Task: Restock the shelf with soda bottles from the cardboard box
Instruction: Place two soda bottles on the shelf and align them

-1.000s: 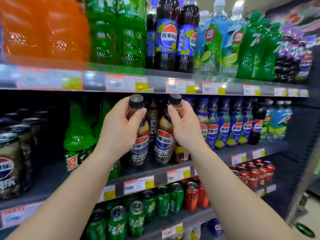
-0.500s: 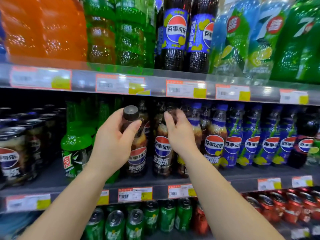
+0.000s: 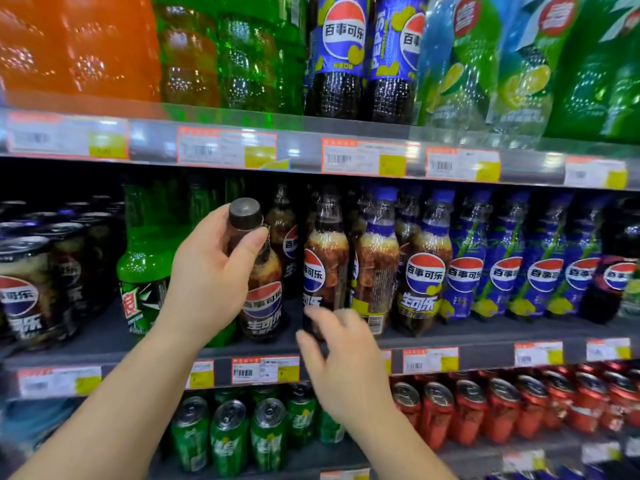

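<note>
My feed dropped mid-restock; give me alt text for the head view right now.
The left hand grips a cola bottle by its neck, its base at the middle shelf beside a green bottle. The right hand, open and blurred, is at the shelf's front edge just below another cola bottle standing there. Cans fill the shelf below.

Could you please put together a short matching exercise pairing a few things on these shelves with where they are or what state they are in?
Things:
1. cola bottle with the black cap
2. right hand
3. green cans
4. orange bottles

Places or states:
A. top shelf, far left
B. gripped near the neck by the left hand
C. bottom shelf, below the hands
D. open and blurred, holding nothing, low in front of the middle shelf's edge

Pairs: 1-B, 2-D, 3-C, 4-A
</note>
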Tool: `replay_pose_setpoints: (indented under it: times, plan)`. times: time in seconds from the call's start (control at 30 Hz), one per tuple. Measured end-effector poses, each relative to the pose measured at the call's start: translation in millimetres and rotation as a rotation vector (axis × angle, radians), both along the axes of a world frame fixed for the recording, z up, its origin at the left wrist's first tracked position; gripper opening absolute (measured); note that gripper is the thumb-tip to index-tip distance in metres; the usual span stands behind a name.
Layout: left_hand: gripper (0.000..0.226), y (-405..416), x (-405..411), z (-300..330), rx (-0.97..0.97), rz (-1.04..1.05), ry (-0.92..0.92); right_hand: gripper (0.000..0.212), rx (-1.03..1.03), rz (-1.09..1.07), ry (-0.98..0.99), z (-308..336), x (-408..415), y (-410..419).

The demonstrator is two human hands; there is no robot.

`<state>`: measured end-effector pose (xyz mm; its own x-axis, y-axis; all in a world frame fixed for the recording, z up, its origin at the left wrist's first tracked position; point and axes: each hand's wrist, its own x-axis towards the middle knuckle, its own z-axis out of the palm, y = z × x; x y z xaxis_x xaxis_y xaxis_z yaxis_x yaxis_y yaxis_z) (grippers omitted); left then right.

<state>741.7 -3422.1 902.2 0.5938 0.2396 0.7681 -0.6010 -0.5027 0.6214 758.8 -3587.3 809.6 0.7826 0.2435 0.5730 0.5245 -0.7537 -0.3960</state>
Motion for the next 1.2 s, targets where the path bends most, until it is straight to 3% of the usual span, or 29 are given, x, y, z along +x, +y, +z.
replay_pose_setpoints:
  times: [0.1,0.3,0.53,0.67,0.8,0.97,1.2]
  plan:
    - [0.023,-1.0,1.5,-0.6,0.015,0.009,0.011,0.072,-0.294,-0.107,0.141,-9.7,6.8,3.2]
    - [0.017,-0.6,15.1,8.8,0.03,0.01,0.071,0.108,-0.338,-0.192,0.232,-6.3,20.6,9.3]
    - [0.012,-8.5,47.6,21.1,0.079,0.031,0.152,0.078,-0.408,-0.218,0.341,3.3,26.6,14.5]
    - [0.034,-15.9,72.1,26.7,0.05,0.05,0.249,0.074,-0.355,-0.208,0.315,6.3,27.0,15.1]
    - [0.041,-16.6,89.4,34.7,0.02,0.093,0.339,0.059,-0.264,-0.016,0.248,8.4,21.0,20.9]
    - [0.051,-14.8,101.4,30.7,-0.047,0.035,0.35,0.063,-0.341,0.059,0.388,-0.6,30.4,32.8]
    - [0.074,-12.6,105.9,6.5,-0.031,-0.051,0.272,0.064,-0.38,0.038,0.397,-8.3,39.7,36.9]
